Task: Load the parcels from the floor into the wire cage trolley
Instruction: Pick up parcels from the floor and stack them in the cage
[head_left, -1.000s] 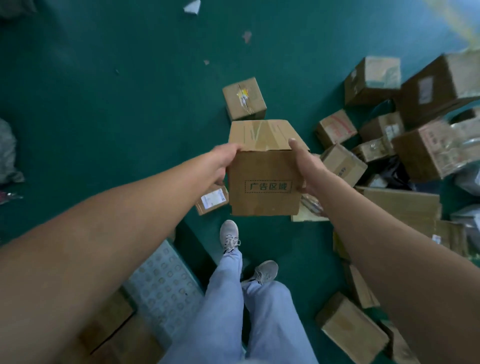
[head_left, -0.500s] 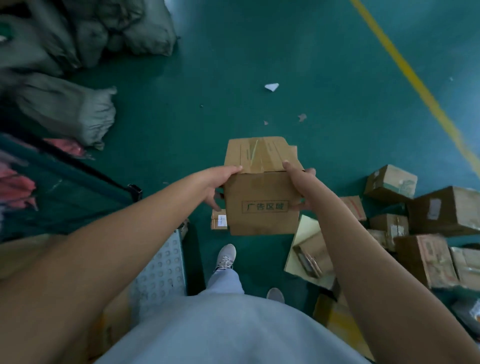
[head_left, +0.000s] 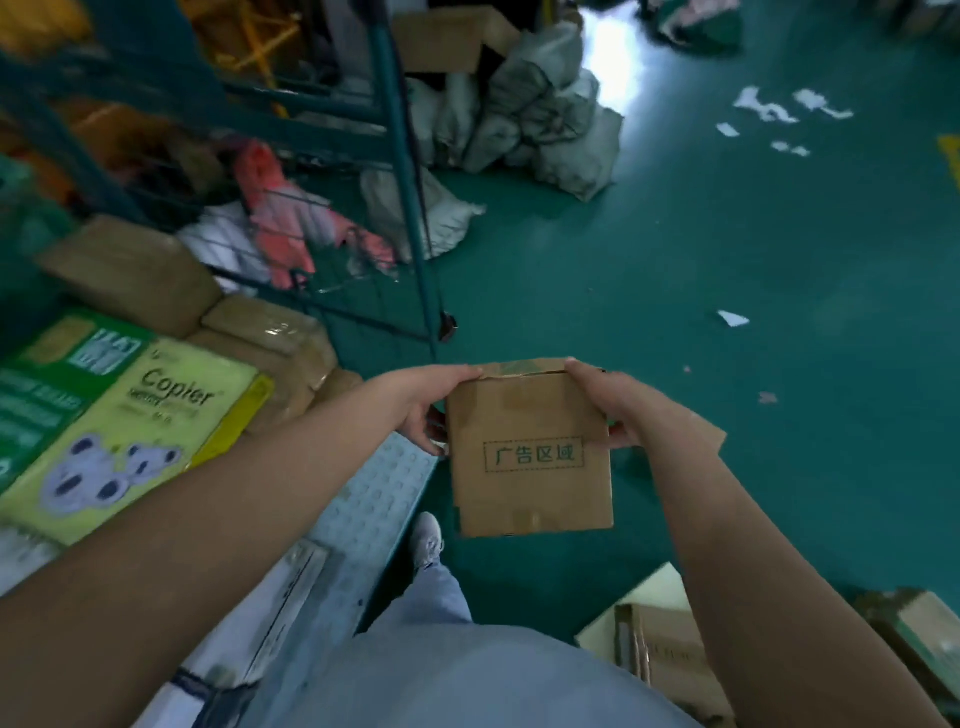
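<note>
Above the floor (head_left: 727, 260), both hands, left hand (head_left: 431, 405) and right hand (head_left: 608, 405), grip the parcel (head_left: 530, 457); the wire cage trolley (head_left: 405, 208) has now entered view, so loading is near.

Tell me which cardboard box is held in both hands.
The brown box with a green dashed stamp, gripped by left hand and right hand; others lie stacked or floored.

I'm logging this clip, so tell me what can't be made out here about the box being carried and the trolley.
Head view:
- Cardboard box: far sides and underside face away from the camera.
- Left hand and right hand: fingers hidden behind the box.
- Wire cage trolley: motion-blurred, cut off by the top and left edges.
</note>
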